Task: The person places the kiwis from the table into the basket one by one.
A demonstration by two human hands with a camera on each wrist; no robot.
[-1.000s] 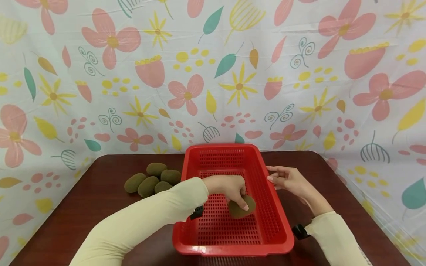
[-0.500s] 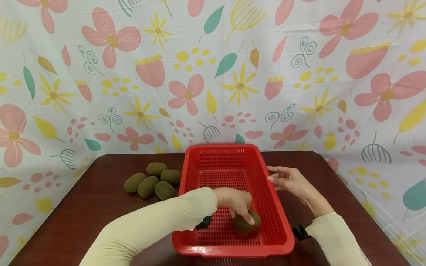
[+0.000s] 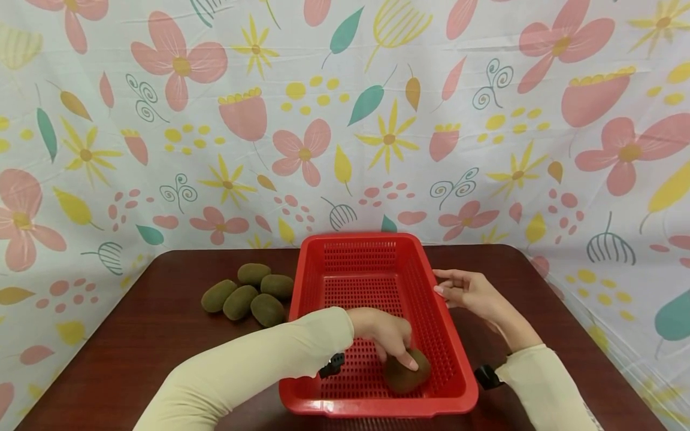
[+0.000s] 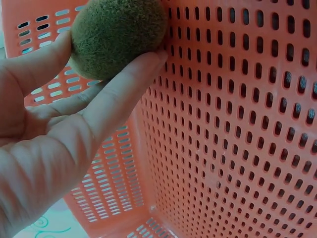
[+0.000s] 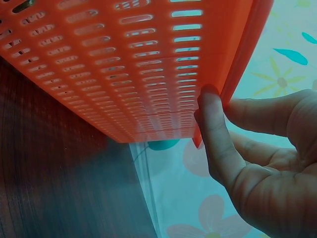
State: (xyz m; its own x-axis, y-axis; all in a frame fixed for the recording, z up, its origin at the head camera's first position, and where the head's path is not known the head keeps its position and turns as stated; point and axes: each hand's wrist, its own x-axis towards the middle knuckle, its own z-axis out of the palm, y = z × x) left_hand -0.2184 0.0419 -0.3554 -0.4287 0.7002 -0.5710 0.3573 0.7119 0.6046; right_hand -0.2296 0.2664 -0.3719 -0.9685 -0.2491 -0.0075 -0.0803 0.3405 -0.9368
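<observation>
My left hand point(image 3: 384, 335) holds a brown fuzzy kiwi point(image 3: 405, 378) low inside a red plastic basket point(image 3: 377, 407), near its front right corner. In the left wrist view the thumb and fingers lie around the kiwi point(image 4: 119, 37), close to the slotted basket floor. Whether the fruit touches that floor cannot be made out. On the basket's right side, my right hand point(image 3: 474, 299) pinches the rim. The right wrist view shows thumb and fingers on either side of that rim point(image 5: 242, 54).
Several more kiwis point(image 3: 240, 303) lie grouped on the dark wooden table point(image 3: 135, 341), left of the basket. A flower-printed cloth point(image 3: 323, 120) hangs behind the table. The left forearm crosses over the basket's left rim.
My left hand has carried the kiwi toward the front right of the basket and lower, mostly during the first half second. The right hand stays at the rim.
</observation>
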